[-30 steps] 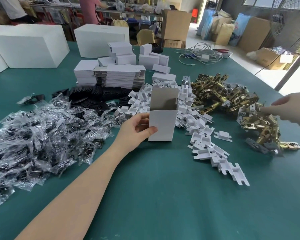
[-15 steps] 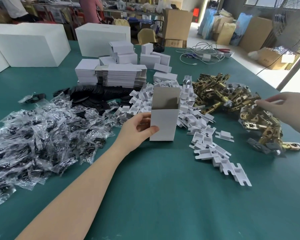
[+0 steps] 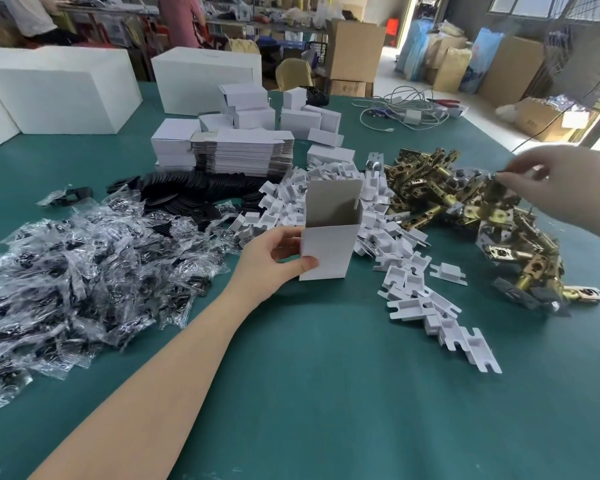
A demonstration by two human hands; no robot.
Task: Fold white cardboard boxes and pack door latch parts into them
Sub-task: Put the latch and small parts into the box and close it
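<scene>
Door latch parts [image 3: 465, 209], brass-coloured and tangled in a broad heap, lie on the right side of the green table [image 3: 326, 393], the largest spread after the mound of clear plastic packets [image 3: 77, 271] on the left. Between them runs a drift of white folded inserts [image 3: 413, 282], with a stack of flat box blanks [image 3: 243, 154] behind. The white cardboard box [image 3: 329, 244] stands upright at the centre, top flap raised and mouth open, apparently empty. The left hand [image 3: 274, 261] grips its near left edge, thumb on the front face, steadying it. The right hand [image 3: 561, 181] hovers over the far side of the heap, fingertips pinching a small dark piece; what it is stays too blurred to tell. The step looks like fetching a latch for the erected box. Next, the piece must come free of the tangle and go down into the open mouth.
</scene>
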